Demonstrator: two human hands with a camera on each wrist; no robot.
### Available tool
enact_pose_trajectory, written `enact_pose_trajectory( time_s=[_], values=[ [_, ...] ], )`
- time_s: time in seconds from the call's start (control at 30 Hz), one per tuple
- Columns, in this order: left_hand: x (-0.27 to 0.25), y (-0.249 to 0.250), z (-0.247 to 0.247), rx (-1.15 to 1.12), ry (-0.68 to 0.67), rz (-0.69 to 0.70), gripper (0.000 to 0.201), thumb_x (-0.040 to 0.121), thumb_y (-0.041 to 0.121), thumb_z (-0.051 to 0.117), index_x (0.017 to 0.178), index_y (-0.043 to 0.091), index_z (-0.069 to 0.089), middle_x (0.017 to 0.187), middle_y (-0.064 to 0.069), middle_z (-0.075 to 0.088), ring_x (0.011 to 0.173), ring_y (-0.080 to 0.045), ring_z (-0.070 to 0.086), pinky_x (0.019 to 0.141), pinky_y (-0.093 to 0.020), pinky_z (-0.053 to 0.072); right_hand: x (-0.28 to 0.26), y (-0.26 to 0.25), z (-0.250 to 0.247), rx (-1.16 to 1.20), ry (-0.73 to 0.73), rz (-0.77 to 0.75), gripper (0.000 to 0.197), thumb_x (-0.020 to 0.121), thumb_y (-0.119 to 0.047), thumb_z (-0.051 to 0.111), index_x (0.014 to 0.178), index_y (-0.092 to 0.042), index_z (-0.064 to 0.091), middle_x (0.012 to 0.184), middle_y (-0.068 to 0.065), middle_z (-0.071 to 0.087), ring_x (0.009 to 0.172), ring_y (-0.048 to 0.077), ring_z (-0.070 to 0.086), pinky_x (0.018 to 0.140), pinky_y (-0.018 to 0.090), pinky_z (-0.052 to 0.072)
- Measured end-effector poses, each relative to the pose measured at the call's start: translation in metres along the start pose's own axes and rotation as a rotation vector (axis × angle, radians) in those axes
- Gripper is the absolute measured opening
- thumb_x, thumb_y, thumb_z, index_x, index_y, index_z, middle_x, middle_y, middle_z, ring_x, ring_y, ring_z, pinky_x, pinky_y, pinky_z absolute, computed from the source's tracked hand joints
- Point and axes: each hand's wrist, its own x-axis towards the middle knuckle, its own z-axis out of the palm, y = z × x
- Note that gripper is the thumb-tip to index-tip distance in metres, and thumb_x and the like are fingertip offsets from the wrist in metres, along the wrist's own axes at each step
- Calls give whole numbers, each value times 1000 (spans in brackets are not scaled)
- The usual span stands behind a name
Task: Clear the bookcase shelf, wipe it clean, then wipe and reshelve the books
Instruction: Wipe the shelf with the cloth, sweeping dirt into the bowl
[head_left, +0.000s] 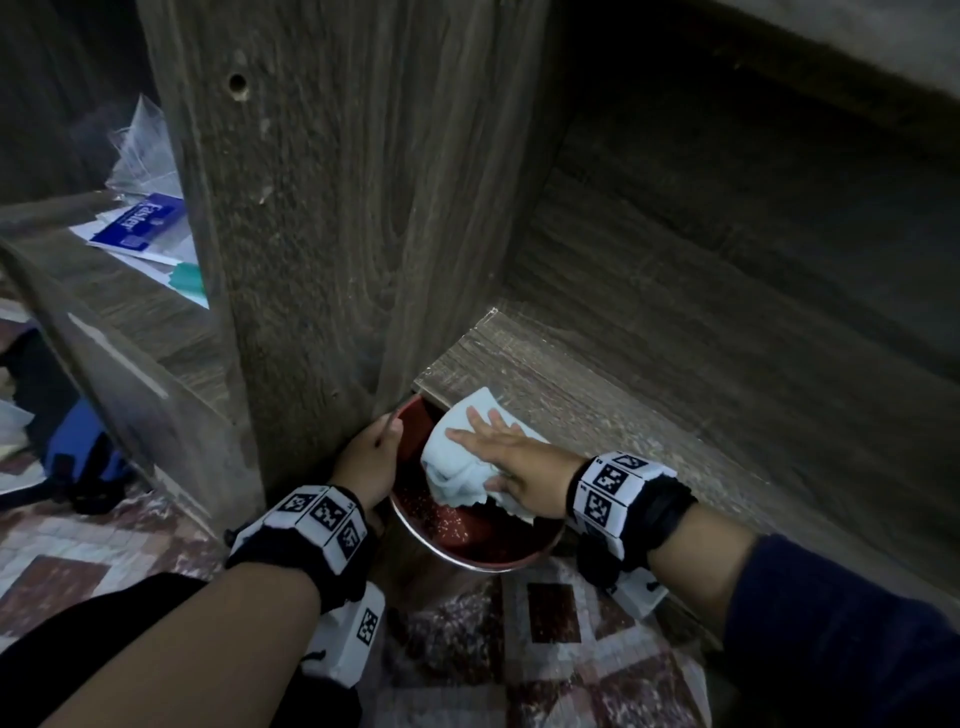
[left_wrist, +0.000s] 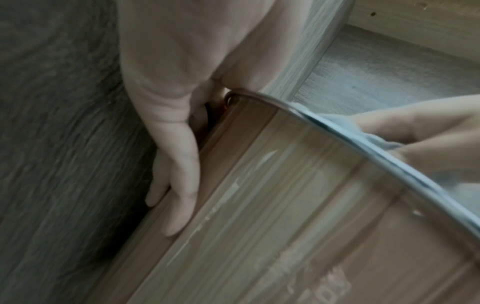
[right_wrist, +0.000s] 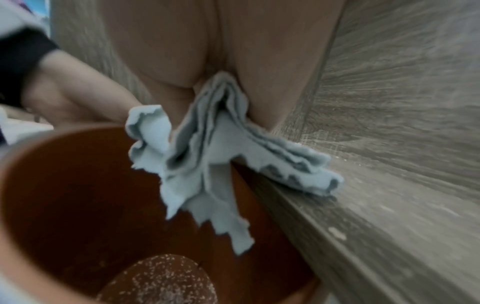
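Your right hand (head_left: 511, 462) lies flat, fingers spread, pressing the crumpled pale-blue cloth (head_left: 460, 457) onto the front left corner of the bare grey wood-grain shelf (head_left: 649, 431), lower centre of frame. Directly below that edge, your left hand (head_left: 371, 457) grips the red round bucket (head_left: 467, 540) by its rim.

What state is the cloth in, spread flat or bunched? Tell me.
Bunched. The pale blue cloth lies in crumpled folds under the right hand, part on the shelf edge, part hanging over the red bucket.
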Motion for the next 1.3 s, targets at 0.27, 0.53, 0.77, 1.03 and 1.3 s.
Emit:
enact_pose_trajectory(
  time_s=[0.27,0.53,0.77,1.03,1.3],
  values=[
    [2,-2,-2,25,-9,40,36,104,30,33,131,22,56,126,-7,59,114,-30,55,99,-51,44,-37,0,-28,243,-41,27,62,100,-23,48,137,-65,22,156,-11,25,139,29,35,114,48,29],
    [3,-7,0,80,-41,53,38,105,29,30,134,23,53,119,-6,60,108,-29,57,94,-48,47,-90,48,-74,476,409,348,55,98,-14,51,148,-28,32,152,-1,36,131,12,39,98,16,32],
    [8,-14,13,121,-134,68,38,104,32,30,134,26,53,121,-8,63,108,-30,59,95,-49,48,-95,116,-21,323,414,992,66,99,-37,46,153,-14,15,158,17,19,143,35,23,115,41,23],
    [7,-15,28,148,-182,50,38,105,32,30,135,24,52,121,-8,61,110,-30,58,93,-44,46,-68,89,27,112,254,799,65,100,-55,21,154,-27,-4,160,12,-15,146,38,-13,117,49,-3],
    [1,-17,43,134,-224,23,38,105,34,31,138,30,49,129,-5,58,117,-29,55,101,-47,44,-52,37,55,163,406,503,74,100,-25,47,154,-17,-2,161,7,-11,147,29,-16,116,38,-11]
  ],
)
